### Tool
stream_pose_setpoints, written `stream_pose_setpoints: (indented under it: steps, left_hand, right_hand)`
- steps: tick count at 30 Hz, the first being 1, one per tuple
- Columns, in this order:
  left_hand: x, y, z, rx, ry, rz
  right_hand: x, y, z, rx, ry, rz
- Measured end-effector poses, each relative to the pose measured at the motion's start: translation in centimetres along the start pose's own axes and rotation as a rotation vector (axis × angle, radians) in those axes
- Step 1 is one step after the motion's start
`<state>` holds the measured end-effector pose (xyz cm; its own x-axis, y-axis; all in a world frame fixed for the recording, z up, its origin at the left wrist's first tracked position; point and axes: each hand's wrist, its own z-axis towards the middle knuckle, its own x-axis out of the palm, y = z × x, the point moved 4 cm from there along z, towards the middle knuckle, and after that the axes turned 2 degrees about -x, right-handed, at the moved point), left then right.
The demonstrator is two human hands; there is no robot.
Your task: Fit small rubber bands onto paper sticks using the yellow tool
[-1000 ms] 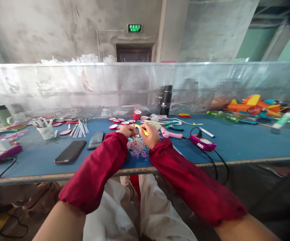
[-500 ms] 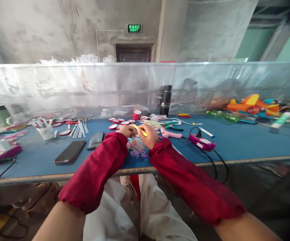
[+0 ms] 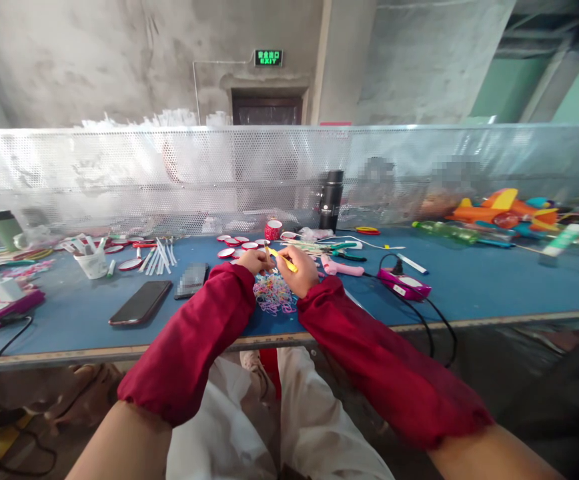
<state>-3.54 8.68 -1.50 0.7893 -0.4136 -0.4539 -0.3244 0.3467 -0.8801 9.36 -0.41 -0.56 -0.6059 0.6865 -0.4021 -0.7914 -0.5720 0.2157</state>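
My right hand point(image 3: 299, 271) is closed round a slim yellow tool point(image 3: 289, 263), like a pen or craft knife; its exact kind is unclear. Its tip points up and left toward my left hand point(image 3: 255, 261), which is pinched at the fingertips. A thin, pale upright piece point(image 3: 268, 253) shows at the left fingers, too small to name. Just below both hands lies a heap of small coloured rubber loops point(image 3: 274, 295). Several red-rimmed white discs point(image 3: 226, 253) sit beyond my left hand, near a red patterned can point(image 3: 272, 230).
Left of my hands are a dark phone point(image 3: 140, 303), a second phone-like slab point(image 3: 192, 280), white sticks point(image 3: 157, 259) and a cup of markers point(image 3: 91, 263). To the right lie a pink glue gun point(image 3: 342, 267), pliers point(image 3: 345, 252) and a purple power strip point(image 3: 404, 285). A black flask point(image 3: 330, 201) stands behind.
The yellow tool and my right fingers have shifted very slightly to the right. My left hand stays in nearly the same place, and the things on the table have not moved.
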Motion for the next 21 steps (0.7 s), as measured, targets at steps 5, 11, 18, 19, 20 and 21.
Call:
stream_pose_setpoints:
  steps: [5, 11, 18, 19, 20, 21]
  left_hand:
    - [0.0, -0.3, -0.3, -0.004, -0.018, -0.015]
    - [0.0, -0.7, -0.6, -0.012, -0.022, -0.033]
    - [0.1, -1.0, -0.8, -0.026, -0.022, -0.024]
    - [0.0, -1.1, -0.9, -0.024, -0.026, -0.02]
    - [0.0, -1.1, -0.9, -0.025, -0.028, -0.017]
    - [0.0, -1.1, -0.9, -0.028, -0.027, -0.016]
  right_hand:
    - [-0.1, 0.1, 0.0, 0.005, 0.0, -0.009]
    - [-0.1, 0.2, 0.1, -0.007, 0.027, 0.022]
    - [-0.1, 0.2, 0.1, -0.004, 0.011, 0.019]
    - [-0.1, 0.3, 0.1, -0.008, 0.02, 0.026]
    - [-0.1, 0.3, 0.1, -0.005, 0.023, 0.028]
    - [-0.1, 0.2, 0.1, 0.003, 0.018, 0.023]
